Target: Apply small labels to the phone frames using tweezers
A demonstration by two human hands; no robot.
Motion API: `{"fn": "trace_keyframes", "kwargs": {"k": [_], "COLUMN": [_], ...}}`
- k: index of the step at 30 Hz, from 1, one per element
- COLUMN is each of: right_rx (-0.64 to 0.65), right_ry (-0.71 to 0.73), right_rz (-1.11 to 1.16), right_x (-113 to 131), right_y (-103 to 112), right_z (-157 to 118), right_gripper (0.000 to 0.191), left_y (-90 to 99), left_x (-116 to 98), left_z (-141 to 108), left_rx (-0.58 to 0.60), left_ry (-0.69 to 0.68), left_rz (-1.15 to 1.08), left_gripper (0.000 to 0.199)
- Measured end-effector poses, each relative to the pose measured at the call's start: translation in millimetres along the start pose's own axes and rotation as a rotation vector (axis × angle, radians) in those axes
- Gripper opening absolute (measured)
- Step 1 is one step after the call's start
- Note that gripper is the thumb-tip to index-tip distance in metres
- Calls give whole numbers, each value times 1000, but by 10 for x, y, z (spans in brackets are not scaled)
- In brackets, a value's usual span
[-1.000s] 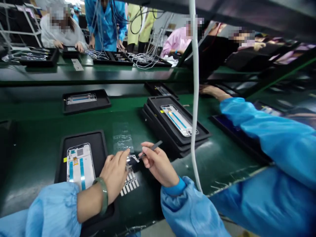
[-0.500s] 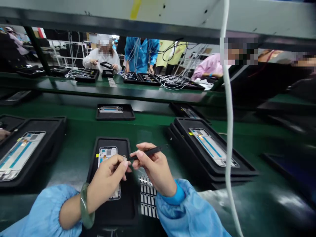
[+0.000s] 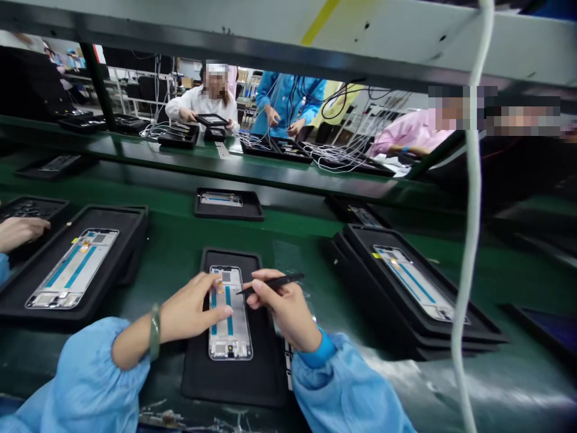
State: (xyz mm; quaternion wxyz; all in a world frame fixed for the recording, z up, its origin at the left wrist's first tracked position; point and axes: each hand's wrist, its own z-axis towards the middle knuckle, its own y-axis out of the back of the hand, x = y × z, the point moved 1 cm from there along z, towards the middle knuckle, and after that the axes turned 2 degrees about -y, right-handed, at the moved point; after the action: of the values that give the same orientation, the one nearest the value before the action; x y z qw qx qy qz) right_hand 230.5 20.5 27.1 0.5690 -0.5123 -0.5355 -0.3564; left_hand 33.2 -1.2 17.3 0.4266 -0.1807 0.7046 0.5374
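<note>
A silver phone mid-frame (image 3: 241, 337) with blue strips lies in a black foam tray (image 3: 202, 382) in front of me. My left hand (image 3: 192, 307) rests over its left side, fingers and thumb apart, fingertips near the gold flex piece at the top. Between the thumb and fingers of my right hand (image 3: 282, 304) is a pair of black tweezers (image 3: 286, 280), tip pointing left just over the frame. A perforated sheet of small pale pieces (image 3: 289, 367) shows partly beside the tray, mostly hidden by my right arm.
Left and right stand stacked foam trays (image 3: 130, 240) (image 3: 347, 288) with phone frames. Another tray (image 3: 229, 211) lies further back. A co-worker's hand (image 3: 22, 233) reaches into a tray at far left. A white cable (image 3: 471, 180) hangs on the right, below an overhead beam (image 3: 270, 36).
My hands have parted. The left has opened and lowered onto the phone frame; the right has kept the tweezers and tilted their tip over it. The view has shifted left.
</note>
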Motion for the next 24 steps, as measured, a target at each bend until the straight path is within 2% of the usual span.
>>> {"fn": "trace_keyframes", "kwargs": {"k": [2,3,7,19,24], "right_rx": [-43,-47,-27,31,-30], "right_ry": [-30,-51,-101,-142,-119], "right_rz": [34,42,24,-24,-12], "right_x": [-92,-140,-283,-319,-204], "right_y": [-21,-32,-51,-74,-101], "right_z": [92,132,220,80,74], "right_gripper": [33,34,36,39,38], "left_y": [11,-2,-88,-137,-160], "left_x": [150,215,341,254,176], "left_z": [29,39,40,-119,-268], "left_rx": [-62,-68,-37,7,27], "left_ry": [-4,-3,-17,-43,-48], "left_rz": [135,193,350,598,644], "left_gripper": [79,83,81,74,75]}}
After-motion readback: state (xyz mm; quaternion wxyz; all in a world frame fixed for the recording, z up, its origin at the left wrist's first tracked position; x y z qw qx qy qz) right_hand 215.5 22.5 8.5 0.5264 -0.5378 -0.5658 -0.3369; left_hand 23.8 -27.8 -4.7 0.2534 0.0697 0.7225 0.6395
